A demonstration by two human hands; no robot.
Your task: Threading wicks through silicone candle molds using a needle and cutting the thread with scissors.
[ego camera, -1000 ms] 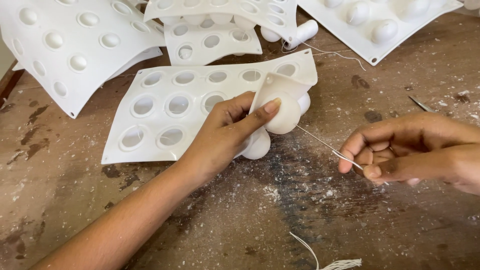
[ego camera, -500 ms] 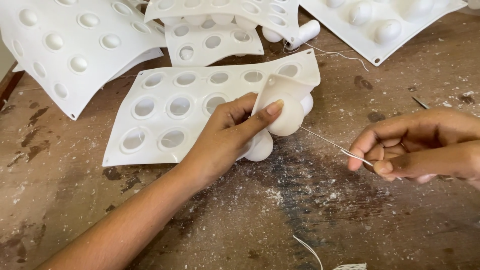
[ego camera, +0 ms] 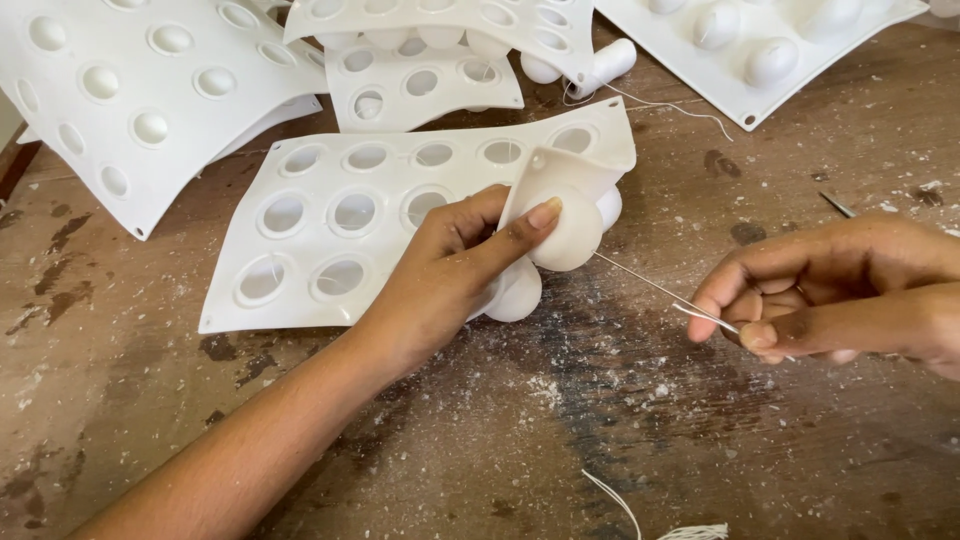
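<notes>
Left hand (ego camera: 450, 270): bends the corner of the white mold (ego camera: 400, 215) upward, thumb pressed on one rounded cup, exposing its underside.
Right hand (ego camera: 830, 290): pinches a long needle (ego camera: 650, 290), tip at that cup.
Mold: lies on the wooden table (ego camera: 600, 420).
Nearby: more molds (ego camera: 130, 90), thread spool (ego camera: 605, 62).

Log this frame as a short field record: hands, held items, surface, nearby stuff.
left hand: folds up the corner of a white flexible mould sheet with round cavities, thumb on one dome
right hand: pinches a thin metal needle aimed at that dome
surface: worn brown wooden table dusted with white specks
nearby: more white mould sheets, white thread spool, loose white thread
</notes>
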